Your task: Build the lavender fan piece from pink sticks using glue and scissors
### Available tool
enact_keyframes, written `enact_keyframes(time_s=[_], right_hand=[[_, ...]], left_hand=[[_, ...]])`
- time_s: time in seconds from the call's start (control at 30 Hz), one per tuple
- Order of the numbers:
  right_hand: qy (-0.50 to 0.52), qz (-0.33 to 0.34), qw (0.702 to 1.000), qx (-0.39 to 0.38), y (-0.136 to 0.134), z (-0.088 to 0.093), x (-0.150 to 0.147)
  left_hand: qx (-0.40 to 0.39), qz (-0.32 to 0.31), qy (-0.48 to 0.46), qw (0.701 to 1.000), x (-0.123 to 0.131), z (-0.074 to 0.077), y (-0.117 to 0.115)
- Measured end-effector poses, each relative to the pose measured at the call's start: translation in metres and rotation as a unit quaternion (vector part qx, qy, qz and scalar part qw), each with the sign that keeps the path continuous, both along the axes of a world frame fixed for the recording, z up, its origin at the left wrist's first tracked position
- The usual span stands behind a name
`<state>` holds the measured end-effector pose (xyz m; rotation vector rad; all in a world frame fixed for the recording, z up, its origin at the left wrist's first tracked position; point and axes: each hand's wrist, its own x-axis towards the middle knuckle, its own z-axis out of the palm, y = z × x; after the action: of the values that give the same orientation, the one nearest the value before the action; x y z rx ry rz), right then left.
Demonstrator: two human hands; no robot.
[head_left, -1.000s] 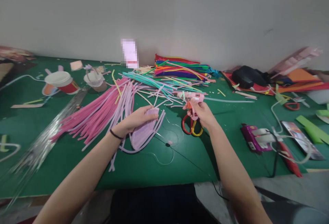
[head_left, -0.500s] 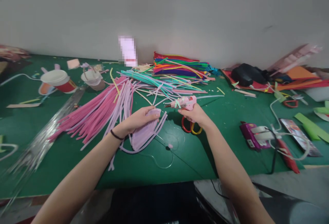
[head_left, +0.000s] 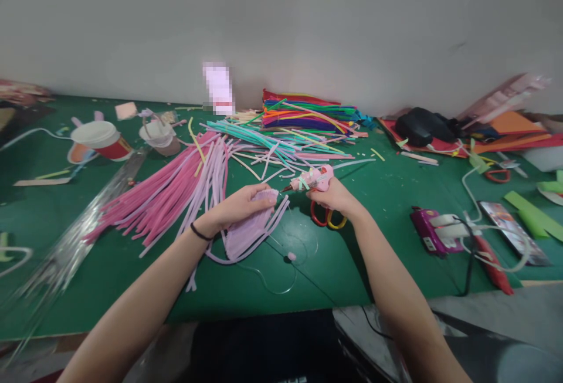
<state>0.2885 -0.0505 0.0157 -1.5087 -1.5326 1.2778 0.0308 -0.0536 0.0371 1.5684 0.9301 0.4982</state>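
Note:
My left hand (head_left: 235, 206) is closed over a lilac piece woven from pipe cleaners (head_left: 245, 231), pressing it to the green table (head_left: 132, 277). My right hand (head_left: 334, 197) grips a small pink glue gun (head_left: 313, 179). Its nozzle points left, close to the top edge of the lilac piece by my left fingertips. Red-and-yellow scissors (head_left: 328, 219) lie just under my right wrist. Loose lilac pipe cleaner ends trail down from the woven piece.
A fan of pink pipe cleaners (head_left: 162, 195) lies left, a stack of coloured ones (head_left: 303, 116) at the back. Paper cups (head_left: 102, 139) stand far left. A purple device with cables (head_left: 433, 230), coloured paper sheets (head_left: 510, 136) and a black object (head_left: 422, 128) are right.
My right hand has brought the glue gun down and leftward, turning its nozzle toward the lilac piece. My left hand has stayed on that piece.

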Motion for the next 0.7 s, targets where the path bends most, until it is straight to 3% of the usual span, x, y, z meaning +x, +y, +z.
enact_keyframes(time_s=[0.7], right_hand=[[-0.036, 0.018, 0.999, 0.002, 0.0011, -0.0041, 0.003]], left_hand=[[0.026, -0.01, 0.003, 1.0, -0.0007, -0.0001, 0.0002]])
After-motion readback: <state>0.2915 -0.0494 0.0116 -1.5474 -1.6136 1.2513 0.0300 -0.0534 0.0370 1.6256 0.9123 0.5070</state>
